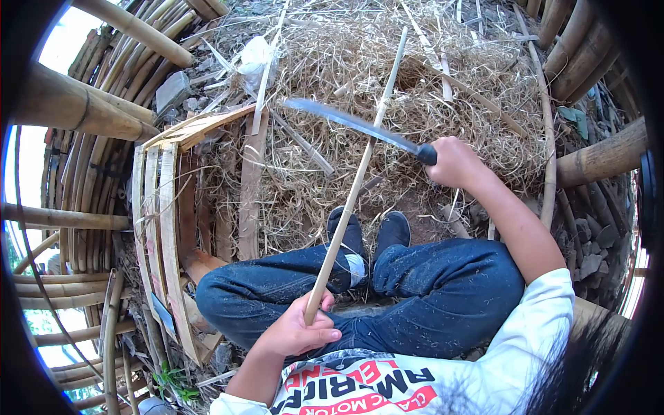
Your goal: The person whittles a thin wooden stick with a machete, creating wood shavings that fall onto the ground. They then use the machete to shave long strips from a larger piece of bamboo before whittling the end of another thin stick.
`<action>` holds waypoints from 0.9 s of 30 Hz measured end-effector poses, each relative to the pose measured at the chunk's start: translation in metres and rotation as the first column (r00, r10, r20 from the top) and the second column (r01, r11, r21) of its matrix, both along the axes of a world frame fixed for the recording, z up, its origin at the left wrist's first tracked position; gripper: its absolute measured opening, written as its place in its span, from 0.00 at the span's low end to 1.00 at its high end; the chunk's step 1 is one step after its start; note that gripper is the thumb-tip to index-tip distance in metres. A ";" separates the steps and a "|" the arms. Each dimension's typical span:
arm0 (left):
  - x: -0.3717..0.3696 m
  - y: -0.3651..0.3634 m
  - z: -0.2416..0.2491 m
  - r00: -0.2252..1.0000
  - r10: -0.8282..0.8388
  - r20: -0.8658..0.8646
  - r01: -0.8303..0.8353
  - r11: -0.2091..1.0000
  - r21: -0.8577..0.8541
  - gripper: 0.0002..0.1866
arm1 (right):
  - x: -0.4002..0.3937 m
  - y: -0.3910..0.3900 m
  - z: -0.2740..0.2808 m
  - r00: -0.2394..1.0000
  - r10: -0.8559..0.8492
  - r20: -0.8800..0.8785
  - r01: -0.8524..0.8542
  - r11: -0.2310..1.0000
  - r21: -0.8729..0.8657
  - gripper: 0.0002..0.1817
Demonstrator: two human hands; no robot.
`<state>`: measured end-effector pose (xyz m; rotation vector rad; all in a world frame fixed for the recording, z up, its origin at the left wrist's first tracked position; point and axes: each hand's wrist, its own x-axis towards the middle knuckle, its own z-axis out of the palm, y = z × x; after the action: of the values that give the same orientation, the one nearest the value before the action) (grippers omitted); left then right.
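In the head view, you sit on the ground with your knees bent and your shoes (366,235) together in front of you.

Your left hand (299,332) is closed around the near end of a long bamboo strip (356,183), thumb on top, held just above your left thigh. The strip runs up and away from you, over your left knee and out above the pile of shavings (373,76), its far end pointing toward the top of the frame.

Your right hand (453,162) is clenched on the dark handle of a knife (360,126), arm stretched forward over your right knee. The long curved blade reaches leftward from your fist and crosses the strip about halfway along it; the blade meets the strip there, though you cannot tell how deep the edge sits.

The shavings cover the ground ahead of your feet, a thick dry tangle with loose slivers scattered through it. A white scrap (254,59) lies at the pile's left edge.

To your left stands a rack of split slats (162,207), set on edge and curving round beside your left knee. Beyond it, thick bamboo poles (76,104) are stacked crosswise. More poles (588,48) lean in at the upper right, and one heavy pole (602,159) juts in from the right, near your right forearm.
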<state>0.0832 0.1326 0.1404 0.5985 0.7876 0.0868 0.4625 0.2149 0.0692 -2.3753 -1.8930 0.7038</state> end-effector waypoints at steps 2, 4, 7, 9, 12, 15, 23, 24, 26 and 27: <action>0.000 -0.001 0.002 0.999 0.042 -0.007 -0.042 0.999 -0.030 0.23 | -0.009 0.001 0.003 0.990 0.142 -0.022 -0.142 0.990 0.006 0.11; -0.002 -0.001 0.006 0.999 0.052 -0.010 -0.052 0.998 -0.025 0.23 | -0.015 0.006 0.009 0.986 0.165 -0.011 -0.165 0.985 -0.046 0.10; -0.005 -0.005 0.010 0.999 -0.017 -0.041 0.020 0.998 0.063 0.24 | 0.000 0.016 0.000 0.996 0.087 0.003 -0.087 0.995 -0.048 0.11; -0.008 -0.007 0.010 0.998 -0.028 -0.054 0.032 0.996 0.080 0.24 | 0.012 0.017 -0.002 1.000 -0.023 0.019 0.024 0.999 -0.042 0.11; -0.004 -0.005 0.010 0.991 -0.106 -0.076 0.115 0.984 0.137 0.24 | 0.022 0.011 -0.013 0.993 -0.120 0.022 0.121 0.992 -0.021 0.12; 0.001 -0.007 0.009 0.998 -0.065 -0.021 0.066 0.996 0.055 0.23 | 0.012 0.004 -0.014 0.994 -0.079 0.082 0.073 0.995 0.068 0.12; -0.006 -0.004 0.007 0.999 -0.014 -0.039 0.016 0.999 0.033 0.22 | -0.016 0.012 0.008 0.954 0.289 -0.080 -0.290 0.957 -0.003 0.08; -0.007 -0.006 0.010 0.999 -0.012 -0.046 0.014 0.999 0.029 0.22 | -0.008 0.014 -0.002 0.958 0.285 -0.035 -0.284 0.958 0.030 0.09; -0.010 -0.008 0.020 0.999 -0.026 -0.036 0.028 0.999 0.039 0.22 | 0.012 0.014 -0.010 0.997 0.080 0.006 -0.081 0.997 0.021 0.09; -0.012 -0.007 0.021 0.999 -0.028 -0.047 0.029 0.999 0.015 0.23 | 0.021 0.013 -0.013 0.997 0.076 0.011 -0.076 0.997 0.019 0.09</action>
<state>0.0714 0.1252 0.1617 0.6280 0.8239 0.0534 0.4830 0.2280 0.0564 -2.3111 -1.9938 0.6763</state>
